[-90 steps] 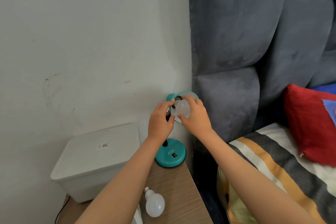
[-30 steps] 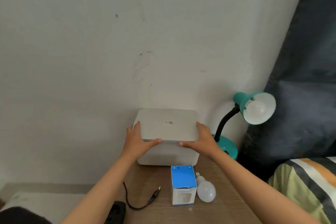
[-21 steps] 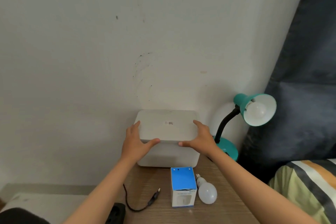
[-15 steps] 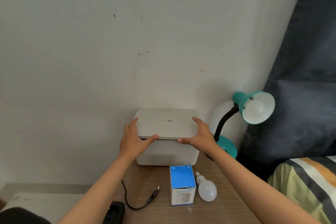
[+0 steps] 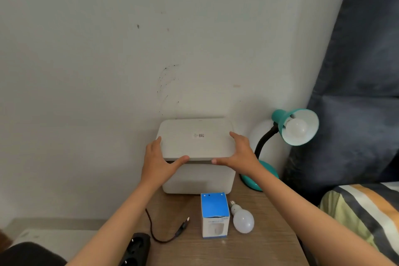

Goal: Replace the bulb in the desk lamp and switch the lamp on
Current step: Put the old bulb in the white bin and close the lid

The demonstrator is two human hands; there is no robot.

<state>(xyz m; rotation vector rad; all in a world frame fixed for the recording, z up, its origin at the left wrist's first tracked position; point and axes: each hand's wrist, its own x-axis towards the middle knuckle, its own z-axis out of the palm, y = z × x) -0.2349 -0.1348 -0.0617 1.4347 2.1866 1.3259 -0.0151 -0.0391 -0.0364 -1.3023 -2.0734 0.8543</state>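
Observation:
The teal desk lamp (image 5: 280, 119) stands at the table's back right on its round base (image 5: 268, 168), with a white bulb (image 5: 298, 128) fitted in its unlit shade. A second white bulb (image 5: 243, 220) lies loose on the wooden table beside a blue and white bulb carton (image 5: 214, 215). My left hand (image 5: 158, 163) and my right hand (image 5: 240, 155) grip the two sides of the lid (image 5: 194, 138) of a white storage box (image 5: 200, 179). The lid's front edge sits slightly raised, with a dark gap under it.
A black cable with an unplugged plug (image 5: 183, 225) lies on the table (image 5: 259, 248), beside a black power strip (image 5: 136, 250) at the front left edge. A grey padded headboard (image 5: 356, 93) and a striped bed cover (image 5: 362, 207) fill the right side. A white wall is behind.
Three seconds ago both hands were at the bulb in the lamp shade. They then moved to the white box's lid, whose front edge has since come up a little.

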